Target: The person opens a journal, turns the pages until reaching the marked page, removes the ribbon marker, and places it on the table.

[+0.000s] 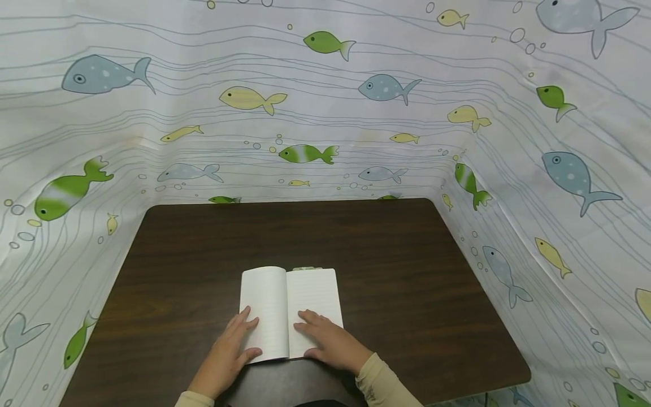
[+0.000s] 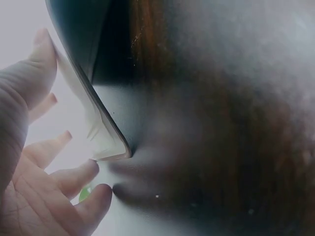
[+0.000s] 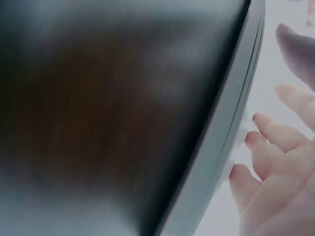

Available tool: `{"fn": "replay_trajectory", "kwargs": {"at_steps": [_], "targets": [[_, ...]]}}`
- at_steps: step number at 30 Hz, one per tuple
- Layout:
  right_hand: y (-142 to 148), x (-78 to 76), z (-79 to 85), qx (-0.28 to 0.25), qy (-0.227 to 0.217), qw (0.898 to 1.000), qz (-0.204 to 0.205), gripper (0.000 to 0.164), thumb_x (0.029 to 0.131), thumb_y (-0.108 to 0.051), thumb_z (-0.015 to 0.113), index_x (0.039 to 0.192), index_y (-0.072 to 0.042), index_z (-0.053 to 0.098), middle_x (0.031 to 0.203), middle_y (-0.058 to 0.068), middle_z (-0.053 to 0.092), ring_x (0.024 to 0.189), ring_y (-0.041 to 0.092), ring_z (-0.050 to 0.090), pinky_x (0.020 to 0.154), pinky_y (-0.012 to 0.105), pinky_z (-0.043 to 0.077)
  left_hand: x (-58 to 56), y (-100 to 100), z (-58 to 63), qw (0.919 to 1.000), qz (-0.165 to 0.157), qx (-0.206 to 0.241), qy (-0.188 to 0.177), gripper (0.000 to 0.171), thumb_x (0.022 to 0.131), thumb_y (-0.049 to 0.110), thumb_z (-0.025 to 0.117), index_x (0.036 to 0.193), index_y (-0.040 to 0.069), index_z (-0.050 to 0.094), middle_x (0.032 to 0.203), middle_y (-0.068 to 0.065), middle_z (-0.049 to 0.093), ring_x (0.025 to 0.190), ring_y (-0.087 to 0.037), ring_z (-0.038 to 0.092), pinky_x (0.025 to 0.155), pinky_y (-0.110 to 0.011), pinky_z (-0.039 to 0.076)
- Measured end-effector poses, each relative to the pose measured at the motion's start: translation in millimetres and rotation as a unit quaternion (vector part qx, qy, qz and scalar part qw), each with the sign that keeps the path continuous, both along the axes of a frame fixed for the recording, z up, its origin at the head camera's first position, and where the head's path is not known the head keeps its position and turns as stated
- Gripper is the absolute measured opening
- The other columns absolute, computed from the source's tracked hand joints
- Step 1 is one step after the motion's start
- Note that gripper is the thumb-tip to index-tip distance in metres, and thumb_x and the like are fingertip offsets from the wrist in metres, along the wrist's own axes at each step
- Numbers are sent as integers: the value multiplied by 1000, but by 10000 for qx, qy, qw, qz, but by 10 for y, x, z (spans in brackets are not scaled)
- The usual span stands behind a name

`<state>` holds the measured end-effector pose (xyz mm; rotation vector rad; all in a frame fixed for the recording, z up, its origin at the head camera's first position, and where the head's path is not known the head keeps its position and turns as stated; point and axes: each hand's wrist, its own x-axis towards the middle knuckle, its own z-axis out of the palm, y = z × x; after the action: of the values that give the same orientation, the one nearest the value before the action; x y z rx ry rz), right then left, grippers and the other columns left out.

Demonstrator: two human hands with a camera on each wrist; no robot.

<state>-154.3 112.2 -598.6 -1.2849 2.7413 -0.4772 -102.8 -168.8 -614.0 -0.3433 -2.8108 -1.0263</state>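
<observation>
An open notebook (image 1: 268,305) with lined, unwritten pages lies on the dark wooden table. My left hand (image 1: 224,351) rests along the left page's outer lower edge, fingers spread and thumb near the bottom corner. Over the lower part of the right page, my right hand (image 1: 337,343) lies with its fingers loosely extended. In the left wrist view the notebook's corner (image 2: 110,145) shows beside that hand's spread fingers. The right wrist view shows the thick page block's edge (image 3: 216,142), with fingertips right at the paper. A small greenish strip (image 1: 307,268) peeks out above the right page.
The brown wood-grain table (image 1: 407,299) extends around the notebook, with rounded corners. White curtain fabric (image 1: 325,124) printed with green, blue and yellow fish surrounds its far side and both flanks. Beige sleeves (image 1: 383,381) cover my forearms at the near edge.
</observation>
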Motion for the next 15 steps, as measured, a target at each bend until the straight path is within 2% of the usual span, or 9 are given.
{"fn": "replay_trajectory", "kwargs": {"at_steps": [3, 8, 15], "targets": [[67, -36, -1, 176, 73, 9997, -118, 66, 84, -37, 73, 141, -13, 49, 152, 9, 39, 140, 26, 36, 110, 42, 36, -4, 4, -1, 10000, 6, -36, 4, 65, 74, 27, 82, 131, 8, 59, 151, -13, 40, 135, -41, 38, 97, -64, 38], [142, -89, -4, 334, -202, 9982, -464, 81, 75, -40, 79, 144, -15, 46, 155, 9, 33, 144, 27, 28, 112, 47, 31, 5, -5, -8, 10000, 25, -23, -25, 64, 74, 27, 82, 132, 8, 59, 152, -12, 39, 136, -41, 37, 97, -65, 37], [201, -162, -20, 439, -597, 9947, -709, 90, 70, -36, 82, 147, -17, 41, 158, 11, 25, 146, 30, 22, 111, 50, 32, 4, 0, 3, 9996, 39, -105, -256, 65, 76, 30, 80, 133, 9, 58, 153, -11, 37, 138, -40, 35, 97, -68, 35]]}}
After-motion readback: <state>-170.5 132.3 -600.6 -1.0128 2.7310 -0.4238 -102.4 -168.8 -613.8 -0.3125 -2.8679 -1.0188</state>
